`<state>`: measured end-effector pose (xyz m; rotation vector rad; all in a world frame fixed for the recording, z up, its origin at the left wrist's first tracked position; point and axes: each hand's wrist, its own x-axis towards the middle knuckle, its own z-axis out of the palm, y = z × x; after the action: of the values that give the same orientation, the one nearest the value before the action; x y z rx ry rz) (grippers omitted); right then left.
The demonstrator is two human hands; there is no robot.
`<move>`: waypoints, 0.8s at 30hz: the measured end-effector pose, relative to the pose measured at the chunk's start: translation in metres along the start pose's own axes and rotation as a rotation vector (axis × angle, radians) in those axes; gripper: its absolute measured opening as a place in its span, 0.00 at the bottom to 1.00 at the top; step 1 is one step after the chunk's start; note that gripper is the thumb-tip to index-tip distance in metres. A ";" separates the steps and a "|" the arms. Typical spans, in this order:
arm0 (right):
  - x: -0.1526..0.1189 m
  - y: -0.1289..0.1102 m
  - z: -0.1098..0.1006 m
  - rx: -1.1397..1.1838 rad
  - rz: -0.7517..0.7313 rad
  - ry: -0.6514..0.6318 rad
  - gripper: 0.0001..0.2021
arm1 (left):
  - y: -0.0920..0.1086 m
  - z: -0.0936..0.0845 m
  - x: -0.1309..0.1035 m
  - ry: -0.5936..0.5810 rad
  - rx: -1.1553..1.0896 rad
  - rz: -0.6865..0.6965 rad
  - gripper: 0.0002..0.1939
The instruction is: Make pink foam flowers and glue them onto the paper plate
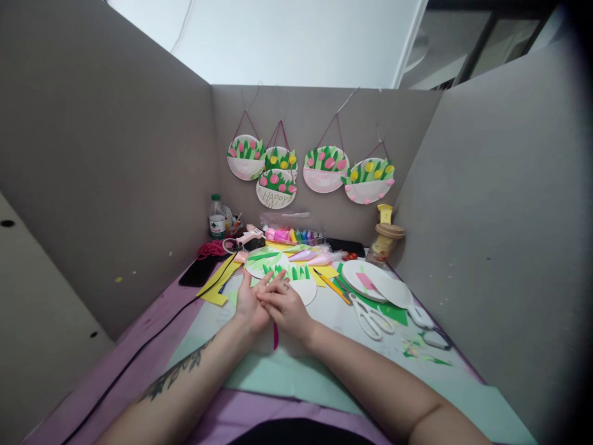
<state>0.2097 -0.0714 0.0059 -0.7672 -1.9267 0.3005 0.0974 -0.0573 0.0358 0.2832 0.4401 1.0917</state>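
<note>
My left hand (251, 307) is turned palm up with its fingers stretched out, above the middle of the table. Across its palm and finger bases, my right hand (290, 311) presses its fingertips, the fingers held together; anything between them is hidden. Just below the hands shows a magenta strip (276, 337), like a narrow tool or piece. Behind the fingers lies a white paper half-plate (306, 293) with green paper leaves (300, 272) along its top edge. Farther back is a white plate (252, 267) with green strips.
White scissors (370, 316), a yellow craft knife (336, 288) and stacked white plates (354, 272) lie right. A phone (197, 272), a black cord (152, 343), a pink glue gun (250, 233) and a bottle (216, 219) are left. Decorated plates (325, 179) hang on the back partition.
</note>
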 end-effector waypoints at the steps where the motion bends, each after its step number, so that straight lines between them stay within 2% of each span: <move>1: 0.001 0.000 -0.001 -0.006 0.025 0.016 0.10 | -0.001 0.000 -0.001 -0.005 -0.001 -0.022 0.38; 4: 0.003 0.000 -0.005 -0.017 0.066 0.041 0.06 | 0.001 0.001 -0.003 -0.023 0.001 -0.054 0.37; 7: 0.004 -0.005 -0.006 0.038 0.084 0.011 0.04 | 0.003 0.002 -0.004 -0.036 0.005 -0.023 0.36; 10: 0.006 -0.009 -0.005 0.108 0.188 0.019 0.04 | 0.000 0.003 -0.005 -0.015 0.023 -0.013 0.35; 13: 0.012 -0.009 -0.008 0.073 0.274 0.066 0.04 | -0.005 0.006 -0.006 -0.041 0.031 -0.034 0.33; 15: 0.015 -0.006 -0.012 0.011 0.294 0.048 0.10 | -0.005 0.008 -0.007 -0.086 0.044 -0.041 0.33; 20: 0.017 -0.004 -0.016 -0.049 0.294 -0.099 0.30 | -0.004 0.006 -0.007 -0.204 0.108 -0.083 0.35; 24: 0.019 -0.002 -0.017 -0.106 0.349 -0.079 0.36 | -0.002 0.005 -0.008 -0.277 0.113 -0.149 0.38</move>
<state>0.2179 -0.0631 0.0287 -1.1804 -1.8886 0.4484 0.0980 -0.0655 0.0409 0.4874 0.2706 0.8674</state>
